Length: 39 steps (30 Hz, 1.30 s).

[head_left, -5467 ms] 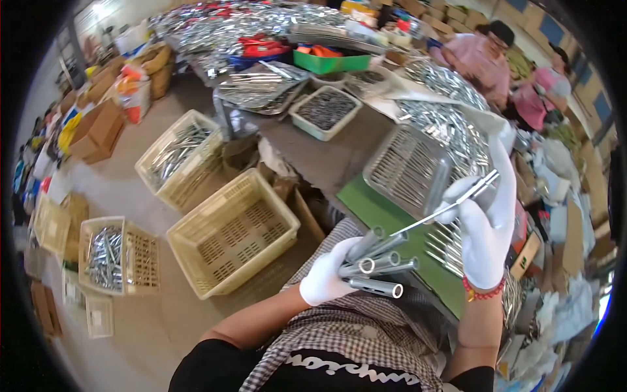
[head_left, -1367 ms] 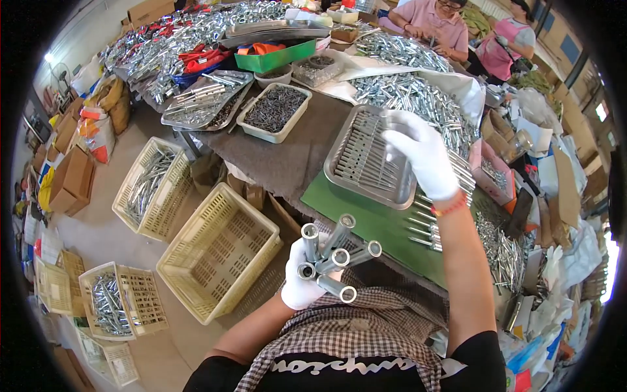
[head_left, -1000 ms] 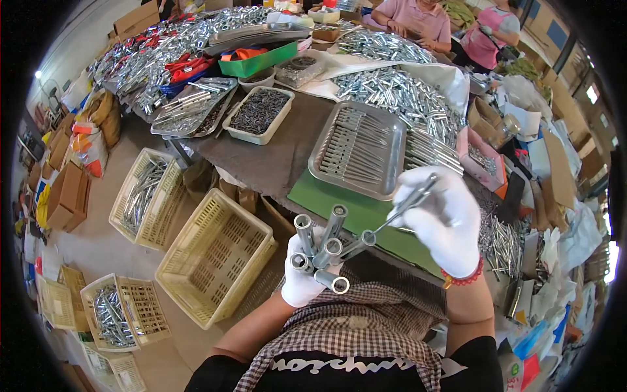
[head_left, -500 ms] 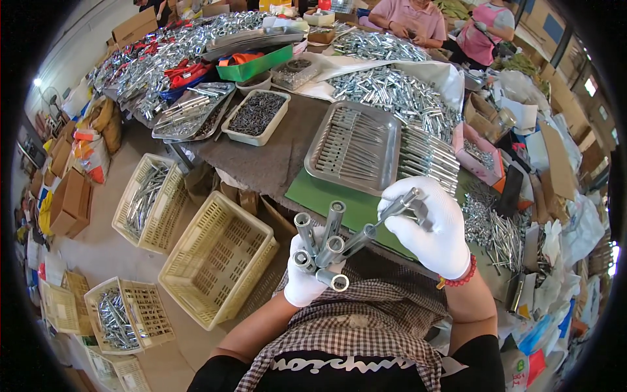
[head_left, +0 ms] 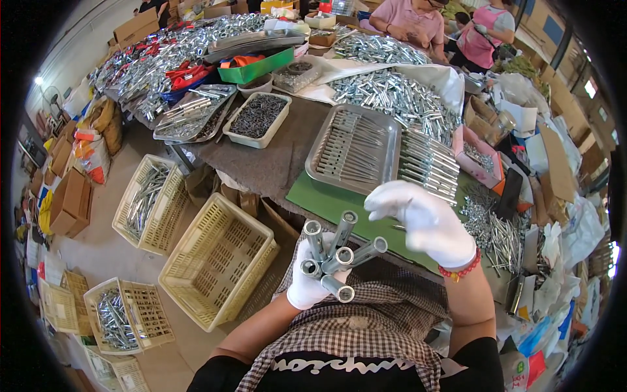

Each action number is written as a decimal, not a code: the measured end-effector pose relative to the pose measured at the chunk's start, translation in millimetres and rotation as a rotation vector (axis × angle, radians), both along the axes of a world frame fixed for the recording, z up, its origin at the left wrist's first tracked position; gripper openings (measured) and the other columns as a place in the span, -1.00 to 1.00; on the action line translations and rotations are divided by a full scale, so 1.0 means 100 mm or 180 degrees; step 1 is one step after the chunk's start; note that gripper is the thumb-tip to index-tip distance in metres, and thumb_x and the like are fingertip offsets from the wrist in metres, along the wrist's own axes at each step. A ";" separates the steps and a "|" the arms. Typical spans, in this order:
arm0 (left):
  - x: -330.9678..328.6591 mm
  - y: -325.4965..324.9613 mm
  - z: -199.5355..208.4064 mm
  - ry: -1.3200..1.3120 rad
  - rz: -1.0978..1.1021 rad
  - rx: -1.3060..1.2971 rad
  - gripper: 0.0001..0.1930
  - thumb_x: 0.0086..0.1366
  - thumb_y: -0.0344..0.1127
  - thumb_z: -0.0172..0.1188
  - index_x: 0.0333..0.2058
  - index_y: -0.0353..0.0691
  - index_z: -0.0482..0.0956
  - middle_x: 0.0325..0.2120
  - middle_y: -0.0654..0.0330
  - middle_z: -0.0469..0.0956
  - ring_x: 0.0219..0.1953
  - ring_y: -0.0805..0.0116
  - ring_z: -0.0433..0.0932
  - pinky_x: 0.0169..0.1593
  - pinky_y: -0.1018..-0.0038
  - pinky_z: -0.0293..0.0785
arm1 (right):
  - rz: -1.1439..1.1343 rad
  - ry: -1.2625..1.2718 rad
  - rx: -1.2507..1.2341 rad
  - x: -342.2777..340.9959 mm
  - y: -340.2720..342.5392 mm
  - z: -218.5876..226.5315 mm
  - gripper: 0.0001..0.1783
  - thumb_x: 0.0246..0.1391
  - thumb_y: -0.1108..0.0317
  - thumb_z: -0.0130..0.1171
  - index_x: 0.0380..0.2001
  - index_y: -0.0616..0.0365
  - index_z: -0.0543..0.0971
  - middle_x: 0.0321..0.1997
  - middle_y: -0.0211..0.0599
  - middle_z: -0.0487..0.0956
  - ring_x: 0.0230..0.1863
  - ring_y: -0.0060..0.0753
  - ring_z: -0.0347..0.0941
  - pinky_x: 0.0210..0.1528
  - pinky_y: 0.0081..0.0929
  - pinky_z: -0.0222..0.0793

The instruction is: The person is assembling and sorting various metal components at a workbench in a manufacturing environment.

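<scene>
My left hand (head_left: 305, 281), in a white glove, is closed around a bundle of several shiny metal tubes (head_left: 339, 259). Their hollow ends fan out upward and toward me. To the right, over the edge of the green mat (head_left: 313, 196), my gloved right hand (head_left: 421, 219) is raised with curled fingers, apart from the bundle. A thin metal tip shows just beneath it; what the fingers hold, if anything, is hidden. Beyond the hands lies a metal tray (head_left: 313, 160) of rods in rows, with a row of metal tubes (head_left: 428, 163) beside it.
Heaps of metal tubes (head_left: 392, 98) cover the table's far side. A white tub (head_left: 282, 117) of dark screws stands left of the tray. Small parts and rods (head_left: 503, 238) lie at right. Yellow crates (head_left: 196, 313) stand on the floor at left. Two people (head_left: 408, 23) are across the table.
My right hand has drawn back from the tube bundle; the metal piece it held against one tube is no longer visible. My left hand has shifted slightly right with the tubes.
</scene>
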<state>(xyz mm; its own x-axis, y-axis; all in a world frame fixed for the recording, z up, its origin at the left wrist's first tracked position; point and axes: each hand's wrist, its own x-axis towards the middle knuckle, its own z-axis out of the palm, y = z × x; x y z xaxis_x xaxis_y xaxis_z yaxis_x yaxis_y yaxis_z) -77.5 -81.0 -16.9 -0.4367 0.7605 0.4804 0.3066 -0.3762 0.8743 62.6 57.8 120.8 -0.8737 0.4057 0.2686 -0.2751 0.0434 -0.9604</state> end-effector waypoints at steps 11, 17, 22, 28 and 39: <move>0.06 -0.01 -0.02 -0.0544 -0.0716 0.0032 -0.52 0.01 -0.46 0.37 -0.07 -0.27 0.42 -0.24 0.23 0.52 -0.26 0.48 0.50 -0.22 0.48 0.46 | -0.0139 -0.0987 0.0081 -0.08 0.04 -0.15 -0.68 0.07 0.38 0.20 -0.09 0.26 0.56 -0.17 -0.40 0.59 -0.11 -0.61 0.45 -0.03 -0.58 0.39; 0.04 -0.14 -0.16 -0.1184 -0.1013 -0.0096 -0.35 -0.04 -0.63 0.38 0.04 -0.23 0.29 -0.25 0.25 0.44 -0.31 0.49 0.51 -0.19 0.52 0.51 | -0.1129 -0.0430 -0.0649 0.01 0.28 -0.12 -0.79 0.12 0.37 0.16 -0.21 0.25 0.50 -0.26 -0.32 0.57 -0.43 -0.63 0.43 -0.34 -0.67 0.38; 0.02 -0.11 -0.11 -0.0579 -0.0601 -0.0244 -0.44 -0.04 -0.66 0.30 -0.05 -0.23 0.29 -0.35 0.30 0.42 -0.39 0.55 0.41 -0.33 0.57 0.37 | -0.2074 -0.0775 0.0339 0.16 0.44 -0.01 -0.80 0.07 0.35 0.23 -0.26 0.21 0.52 -0.35 -0.45 0.54 -0.42 -0.72 0.39 -0.35 -0.70 0.32; 0.06 -0.04 -0.08 -0.0741 -0.0464 -0.0150 -0.46 -0.07 -0.65 0.30 -0.09 -0.24 0.30 -0.35 0.30 0.39 -0.38 0.55 0.39 -0.32 0.58 0.38 | -0.2303 -0.0947 0.0420 0.27 0.50 -0.12 -0.82 0.08 0.39 0.21 -0.25 0.18 0.52 -0.36 -0.48 0.50 -0.41 -0.72 0.38 -0.41 -0.70 0.31; -0.04 -0.06 -0.11 0.0133 -0.0230 -0.0117 -0.37 -0.09 -0.70 0.28 -0.02 -0.23 0.26 -0.30 0.27 0.37 -0.35 0.49 0.43 -0.32 0.55 0.43 | -0.2354 0.0421 -0.0843 0.63 1.10 -0.16 -0.79 0.13 0.33 0.20 -0.23 0.21 0.50 -0.41 -0.44 0.51 -0.52 -0.61 0.44 -0.47 -0.61 0.42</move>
<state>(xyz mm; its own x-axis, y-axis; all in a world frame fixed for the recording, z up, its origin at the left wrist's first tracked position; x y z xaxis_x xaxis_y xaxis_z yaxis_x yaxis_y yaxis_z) -81.3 -87.0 -28.3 -0.3601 0.8068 0.4683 0.3164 -0.3666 0.8749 125.8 168.2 105.2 -0.3206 0.9328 0.1648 -0.3765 0.0341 -0.9258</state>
